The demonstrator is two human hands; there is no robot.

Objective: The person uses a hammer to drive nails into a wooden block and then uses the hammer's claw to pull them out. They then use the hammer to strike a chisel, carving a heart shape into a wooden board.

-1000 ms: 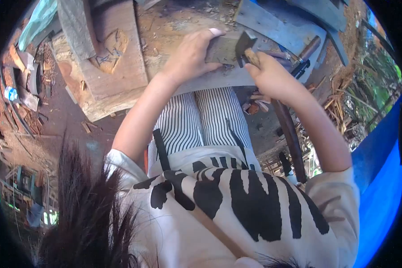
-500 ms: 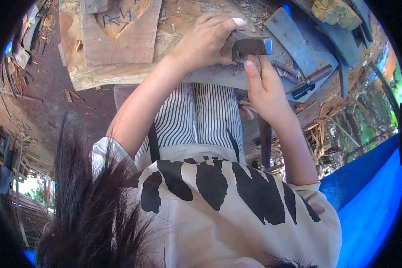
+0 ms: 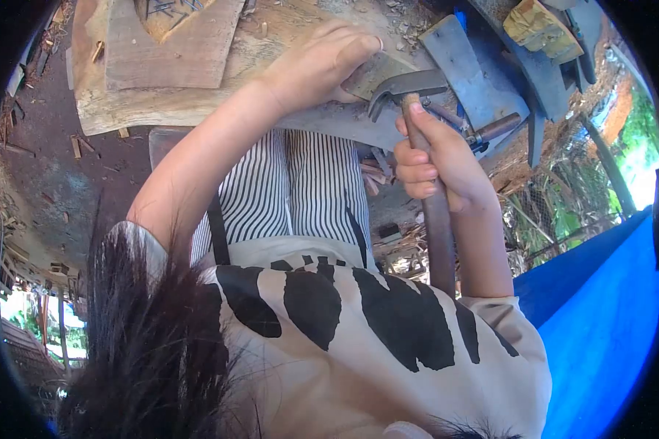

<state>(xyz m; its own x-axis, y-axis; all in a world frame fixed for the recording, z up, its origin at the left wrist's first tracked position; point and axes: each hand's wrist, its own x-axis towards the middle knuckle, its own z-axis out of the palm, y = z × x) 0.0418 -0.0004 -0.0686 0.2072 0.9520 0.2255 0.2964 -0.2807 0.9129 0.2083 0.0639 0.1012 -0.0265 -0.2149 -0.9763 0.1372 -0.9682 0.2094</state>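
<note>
The person wears a loose cream T-shirt (image 3: 359,351) printed with broad, black, zebra-like stripes, and its short sleeves (image 3: 512,322) leave both arms uncovered down to the bare left hand (image 3: 318,62) and right hand (image 3: 436,157). Below the shirt's hem are trousers (image 3: 307,183) in thin black and white stripes running lengthwise, with a narrow dark strap (image 3: 218,234) lying over them at one side. Dark, straight hair (image 3: 154,344) hangs in loose strands at the lower left of the view.
</note>
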